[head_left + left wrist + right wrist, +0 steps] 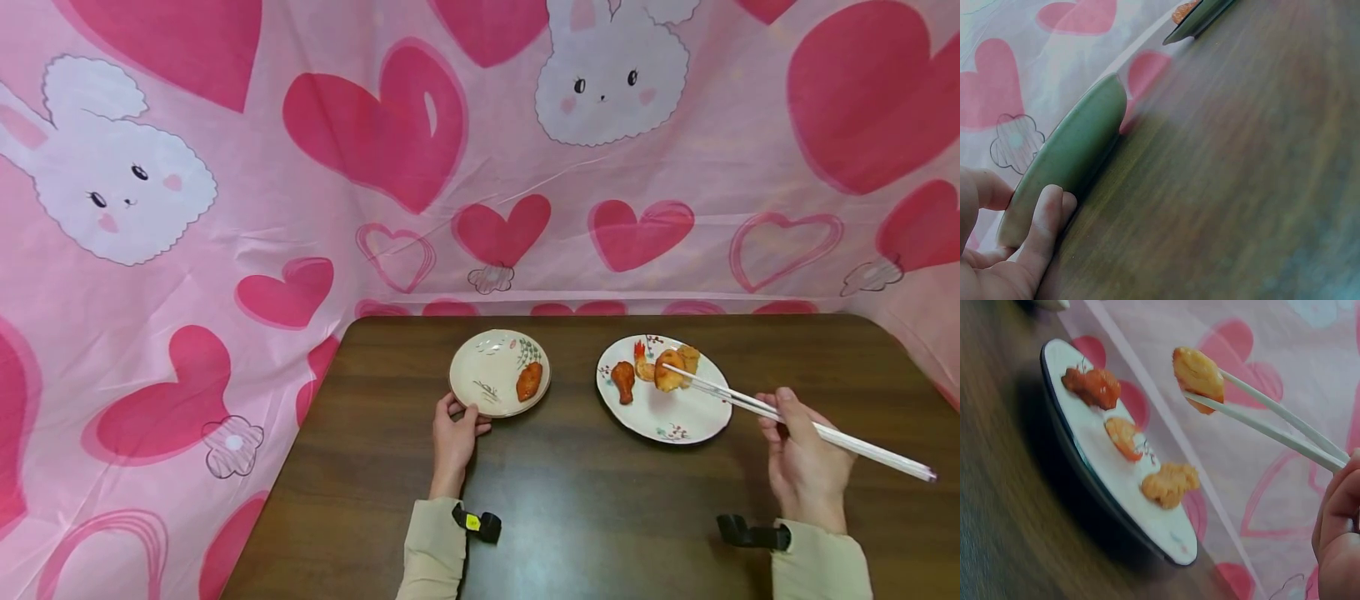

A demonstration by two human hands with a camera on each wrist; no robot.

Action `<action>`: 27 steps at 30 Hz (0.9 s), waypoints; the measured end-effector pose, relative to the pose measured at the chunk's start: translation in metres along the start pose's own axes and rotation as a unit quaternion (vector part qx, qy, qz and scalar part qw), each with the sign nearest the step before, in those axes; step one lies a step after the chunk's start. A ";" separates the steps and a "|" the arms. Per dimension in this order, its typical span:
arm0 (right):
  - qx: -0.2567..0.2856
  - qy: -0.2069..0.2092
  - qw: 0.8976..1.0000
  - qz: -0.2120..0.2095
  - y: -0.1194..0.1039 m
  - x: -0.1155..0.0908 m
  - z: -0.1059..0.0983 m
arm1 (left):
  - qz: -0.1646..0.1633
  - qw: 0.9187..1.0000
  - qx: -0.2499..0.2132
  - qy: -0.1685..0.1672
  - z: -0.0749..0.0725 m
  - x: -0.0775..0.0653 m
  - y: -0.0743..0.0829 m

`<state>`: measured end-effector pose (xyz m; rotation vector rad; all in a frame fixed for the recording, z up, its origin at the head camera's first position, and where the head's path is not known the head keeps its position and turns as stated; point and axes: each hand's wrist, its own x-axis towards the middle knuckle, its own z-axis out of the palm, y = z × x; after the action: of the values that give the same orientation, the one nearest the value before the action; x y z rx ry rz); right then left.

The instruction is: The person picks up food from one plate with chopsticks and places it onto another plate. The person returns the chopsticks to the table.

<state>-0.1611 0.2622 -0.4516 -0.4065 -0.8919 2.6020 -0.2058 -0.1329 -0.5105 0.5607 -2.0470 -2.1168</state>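
My left hand (455, 442) grips the near left rim of a small cream plate (480, 354), its thumb at the rim. A glazed brown chicken wing (528, 382) lies on that plate's right side. White chopsticks (877, 452) are held in my right hand (810, 467). Pinched between their tips is a golden-brown fried piece (1199, 375), raised above the larger white plate (675, 425); its exact kind is unclear. On this plate rest a drumstick (622, 381), a shrimp (641, 358) and a crumbly fried piece (1169, 485).
Both plates stand on a dark wooden table (585, 508), the small one left of the large one. A pink cloth (495, 167) with hearts and rabbits hangs behind the table and along its left side.
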 end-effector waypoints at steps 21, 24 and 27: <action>-0.169 -0.030 0.984 0.047 0.008 0.005 -0.010 | -0.010 1.000 0.016 0.006 0.000 -0.003 0.000; -0.170 -0.033 0.984 0.032 0.012 0.005 -0.009 | -0.018 1.000 0.023 0.007 0.000 -0.002 0.001; -0.188 -0.031 0.981 0.021 0.014 0.005 -0.008 | -0.022 0.999 0.027 0.007 0.000 -0.002 0.002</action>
<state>-0.1658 0.2584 -0.4672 -0.4462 -1.4181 2.4906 -0.2046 -0.1323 -0.5080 0.6310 -2.1094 -2.0807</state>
